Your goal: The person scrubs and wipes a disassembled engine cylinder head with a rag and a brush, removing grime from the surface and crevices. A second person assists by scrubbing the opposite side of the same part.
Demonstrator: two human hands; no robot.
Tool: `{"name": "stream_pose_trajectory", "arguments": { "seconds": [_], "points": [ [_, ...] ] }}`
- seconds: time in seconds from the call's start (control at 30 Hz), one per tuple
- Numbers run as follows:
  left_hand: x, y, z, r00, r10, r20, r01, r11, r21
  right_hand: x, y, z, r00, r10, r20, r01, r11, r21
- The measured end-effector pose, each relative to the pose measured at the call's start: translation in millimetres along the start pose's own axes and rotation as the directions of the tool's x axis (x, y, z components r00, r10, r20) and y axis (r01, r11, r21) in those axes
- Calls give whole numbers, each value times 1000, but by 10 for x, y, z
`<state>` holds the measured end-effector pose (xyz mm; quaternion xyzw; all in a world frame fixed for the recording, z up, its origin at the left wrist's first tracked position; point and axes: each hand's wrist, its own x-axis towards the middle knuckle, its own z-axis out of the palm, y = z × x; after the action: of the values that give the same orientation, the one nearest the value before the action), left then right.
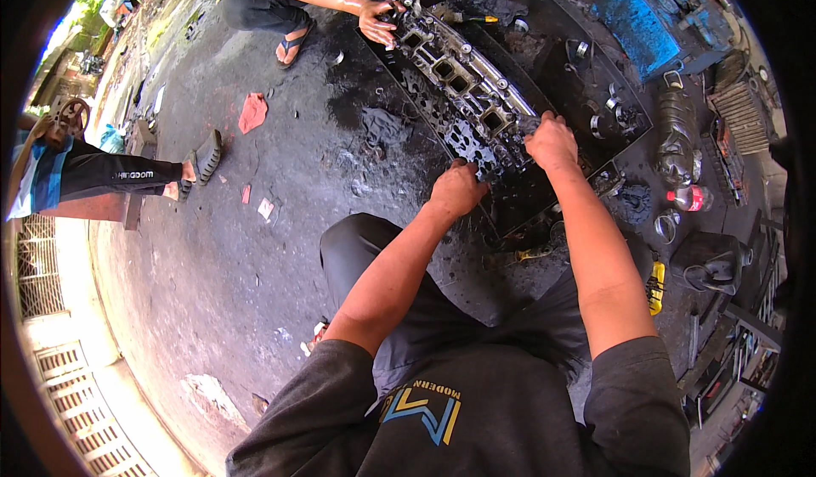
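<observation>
over tray (520, 203), square-holed metal casting (470, 69)

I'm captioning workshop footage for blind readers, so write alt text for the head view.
A person's right hand is at the near end of a long metal engine part on a black tray; the left hand is near the tray's edge. A co-worker's hands are at the part's far end.

The dark floor (212, 265) carries a black tray (518, 201). The engine part (459, 65) sits along the tray's left edge, rings (595, 124) near its right corner. A red rag (252, 113), bottle (690, 198) and jug (710, 260) are on the floor.
</observation>
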<state>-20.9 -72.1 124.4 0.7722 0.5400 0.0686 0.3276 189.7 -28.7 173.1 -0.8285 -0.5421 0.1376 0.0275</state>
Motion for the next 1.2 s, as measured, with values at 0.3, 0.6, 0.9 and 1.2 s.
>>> {"name": "stream_pose_trajectory", "arguments": {
  "seconds": [0.3,0.6,0.9,1.2],
  "points": [
    [7,-19,12,1000,22,-4,-22,1000,-4,-7,4,11,1000,-11,-19,11,1000,-3],
    [-4,35,-33,1000,-6,12,6,1000,27,-12,0,-4,1000,-8,-15,8,1000,-1],
    [-24,61,-45,1000,-18,4,18,1000,5,-1,21,18,998,-45,-38,45,999,-7],
    [-23,59,-37,1000,-20,12,20,1000,3,-3,18,14,999,-40,-24,40,999,-13]
  ]
}}
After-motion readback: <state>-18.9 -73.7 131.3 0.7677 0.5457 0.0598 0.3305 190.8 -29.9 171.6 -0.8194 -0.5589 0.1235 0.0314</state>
